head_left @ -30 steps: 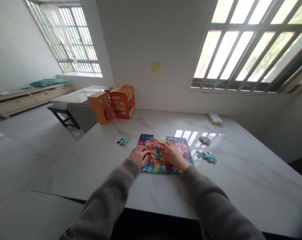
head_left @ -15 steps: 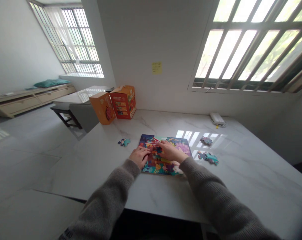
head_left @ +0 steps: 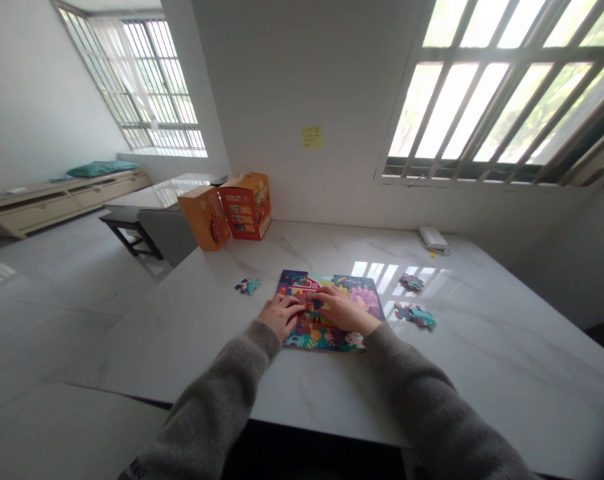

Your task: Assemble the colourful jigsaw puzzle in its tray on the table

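A colourful jigsaw puzzle [head_left: 322, 337] lies flat on the white marbled table. My left hand [head_left: 281, 315] rests on the puzzle's left part, its fingers pointing to the middle. Over the centre is my right hand [head_left: 339, 309], with its fingertips down on the pieces close to the left fingertips. Whether either hand pinches a piece is too small to tell. Loose pieces [head_left: 247, 287] lie left of the puzzle. To the right are a small cluster of pieces [head_left: 411, 282] and a larger cluster [head_left: 416, 315].
Two orange boxes, one plain-sided [head_left: 205, 217] and one red-fronted [head_left: 246, 206], stand at the table's back left. A white device with a cable [head_left: 433, 238] sits at the back right. The table's front edge runs below my forearms.
My right hand has shifted slightly down, uncovering more of the red barn picture. The left fingers have moved a little toward the right hand.
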Demonstrator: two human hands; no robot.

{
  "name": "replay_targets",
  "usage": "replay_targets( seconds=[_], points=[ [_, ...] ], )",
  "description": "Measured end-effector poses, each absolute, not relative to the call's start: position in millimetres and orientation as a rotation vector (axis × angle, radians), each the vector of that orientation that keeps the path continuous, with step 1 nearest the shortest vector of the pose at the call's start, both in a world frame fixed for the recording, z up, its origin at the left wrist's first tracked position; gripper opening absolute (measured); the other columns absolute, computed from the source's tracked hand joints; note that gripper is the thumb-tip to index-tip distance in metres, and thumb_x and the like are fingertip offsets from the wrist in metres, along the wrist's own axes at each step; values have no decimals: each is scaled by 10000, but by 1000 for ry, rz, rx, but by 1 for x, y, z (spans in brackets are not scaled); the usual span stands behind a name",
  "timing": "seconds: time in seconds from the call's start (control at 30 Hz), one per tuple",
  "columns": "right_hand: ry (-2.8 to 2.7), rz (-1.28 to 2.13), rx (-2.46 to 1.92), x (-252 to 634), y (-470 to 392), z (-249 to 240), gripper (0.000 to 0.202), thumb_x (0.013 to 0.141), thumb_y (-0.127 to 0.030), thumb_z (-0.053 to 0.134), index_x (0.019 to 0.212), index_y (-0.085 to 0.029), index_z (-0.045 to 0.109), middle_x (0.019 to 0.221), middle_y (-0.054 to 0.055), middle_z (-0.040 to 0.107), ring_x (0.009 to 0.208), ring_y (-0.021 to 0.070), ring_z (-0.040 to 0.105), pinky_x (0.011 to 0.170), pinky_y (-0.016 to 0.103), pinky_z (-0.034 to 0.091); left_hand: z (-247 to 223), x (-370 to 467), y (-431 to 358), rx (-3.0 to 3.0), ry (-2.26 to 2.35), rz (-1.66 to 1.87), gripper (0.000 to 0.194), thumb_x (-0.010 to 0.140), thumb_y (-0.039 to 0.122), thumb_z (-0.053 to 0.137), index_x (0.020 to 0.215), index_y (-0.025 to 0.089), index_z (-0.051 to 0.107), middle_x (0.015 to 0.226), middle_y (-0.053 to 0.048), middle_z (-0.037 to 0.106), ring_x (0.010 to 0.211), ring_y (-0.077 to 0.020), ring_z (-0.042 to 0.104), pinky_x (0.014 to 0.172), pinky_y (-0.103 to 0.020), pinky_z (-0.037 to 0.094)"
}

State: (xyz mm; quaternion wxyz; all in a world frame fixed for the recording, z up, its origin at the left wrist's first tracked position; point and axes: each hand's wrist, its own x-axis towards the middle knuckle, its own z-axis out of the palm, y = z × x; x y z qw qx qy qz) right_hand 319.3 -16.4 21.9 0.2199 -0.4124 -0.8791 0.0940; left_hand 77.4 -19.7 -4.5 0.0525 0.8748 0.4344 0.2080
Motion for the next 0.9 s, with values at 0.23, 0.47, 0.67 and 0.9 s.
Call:
replay_targets(
  seconds=[0.23, 0.47, 0.67, 0.9],
  points=[
    [-2208, 225, -1239, 367, -38, 20, 253, 944, -199, 519, 1155, -220, 657, 1095, 98, 649, 1041, 245, 590, 941, 425, 474, -5, 78, -20, 2648, 1326, 658, 317, 901, 264, 567, 1195, 272, 686, 1206, -52, 660, 1117, -258, 511, 932, -412, 434],
    [-2006, 145, -1447, 417, -79, 17, 264, 962, -281, 453, 1093, -223, 676, 1001, 94, 664, 972, 254, 598, 873, 408, 480, -4, 78, -20, 2644, 1283, 751, 281, 882, 207, 533, 1108, 219, 699, 1139, -78, 653, 1085, -248, 545, 924, -393, 441],
    [-1687, -49, -1728, 476, -99, 5, 334, 904, -318, 474, 1176, -221, 641, 1005, 100, 649, 950, 265, 601, 909, 441, 468, -2, 79, -22, 2645, 1255, 858, 260, 874, 200, 516, 1059, 222, 697, 1054, -70, 659, 1032, -232, 561, 932, -383, 427],
    [-1488, -158, -2145, 522, -106, -11, 446, 854, -461, 557, 1185, -172, 633, 1073, 143, 630, 946, 287, 591, 831, 425, 472, -4, 79, -19, 2644, 1156, 896, 237, 895, 190, 482, 1017, 209, 684, 1007, -69, 656, 969, -221, 591, 879, -370, 458]
  ],
)
